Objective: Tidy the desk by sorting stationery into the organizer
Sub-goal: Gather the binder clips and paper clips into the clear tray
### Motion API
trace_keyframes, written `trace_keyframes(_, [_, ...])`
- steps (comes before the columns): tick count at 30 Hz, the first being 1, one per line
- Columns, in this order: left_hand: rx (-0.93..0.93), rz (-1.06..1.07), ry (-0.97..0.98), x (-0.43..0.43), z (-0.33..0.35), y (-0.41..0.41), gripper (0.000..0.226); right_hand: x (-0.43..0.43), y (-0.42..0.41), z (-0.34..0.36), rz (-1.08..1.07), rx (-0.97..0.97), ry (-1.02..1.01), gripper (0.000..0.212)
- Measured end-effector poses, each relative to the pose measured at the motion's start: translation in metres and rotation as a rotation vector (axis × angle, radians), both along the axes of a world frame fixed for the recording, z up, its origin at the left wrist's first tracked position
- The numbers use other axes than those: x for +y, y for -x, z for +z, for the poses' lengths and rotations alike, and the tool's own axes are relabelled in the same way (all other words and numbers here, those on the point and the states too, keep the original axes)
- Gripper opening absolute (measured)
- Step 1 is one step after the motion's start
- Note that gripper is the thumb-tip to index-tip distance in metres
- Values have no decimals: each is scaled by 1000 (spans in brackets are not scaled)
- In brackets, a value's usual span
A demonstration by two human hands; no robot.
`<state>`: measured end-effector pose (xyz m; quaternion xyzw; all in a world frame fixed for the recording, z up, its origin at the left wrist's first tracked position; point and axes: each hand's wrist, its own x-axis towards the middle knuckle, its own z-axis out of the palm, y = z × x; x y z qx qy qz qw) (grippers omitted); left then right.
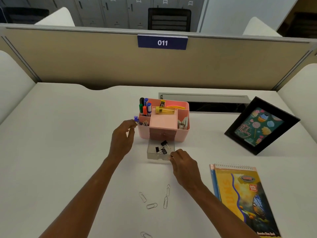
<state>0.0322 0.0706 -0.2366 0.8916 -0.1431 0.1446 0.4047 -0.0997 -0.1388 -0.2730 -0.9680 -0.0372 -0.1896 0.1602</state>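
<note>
Table [68, 152] white, matt, smooth laminate look; partition [103, 62] behind it beige, cloth-like, dull weave. Organizer [163, 121] pink plastic, smooth with a soft sheen, its pulled-out drawer [160, 156] smoky see-through plastic, binder clips [163, 143] in it black matt with thin bright wire handles. Paper clips [151, 205] bare silver wire metal, notebook [240, 194] glossy printed card cover with wire spiral, picture frame [262, 126] matt black surround.

A black picture frame [262, 125] stands tilted, spiral notebooks [240, 194] lying nearer.
</note>
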Motion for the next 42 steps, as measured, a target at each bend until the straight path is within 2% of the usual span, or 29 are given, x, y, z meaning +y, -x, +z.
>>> trace_keyframes(2, [185, 83, 256, -3, 5, -11, 12, -1, 0, 0, 6, 11, 0, 22])
trace_keyframes(3, [282, 123, 318, -5, 7, -18, 11, -2, 1, 0, 6, 15, 1, 23])
trace_keyframes(5, [399, 122, 297, -11, 10, -32, 13, -2, 2, -1, 3, 14, -1, 26])
trace_keyframes(10, [501, 43, 207, -20, 15, -58, 22, -1, 4, -4, 1, 8, 5, 29])
trace_keyframes(21, [394, -5, 63, -18, 19, -52, 23, 4, 4, -6, -18, 19, 16, 25])
trace_keyframes(28, [400, 12, 109, -19, 18, -50, 19, 3, 3, -11, -29, 54, 47, 27])
trace_keyframes(35, [385, 17, 71, -19, 15, -53, 19, -3, 1, -7, 23, 20, 85, 36])
trace_keyframes(42, [418, 19, 91, -18, 16, -54, 22, -5, -1, -6, 25, -12, 14, 29])
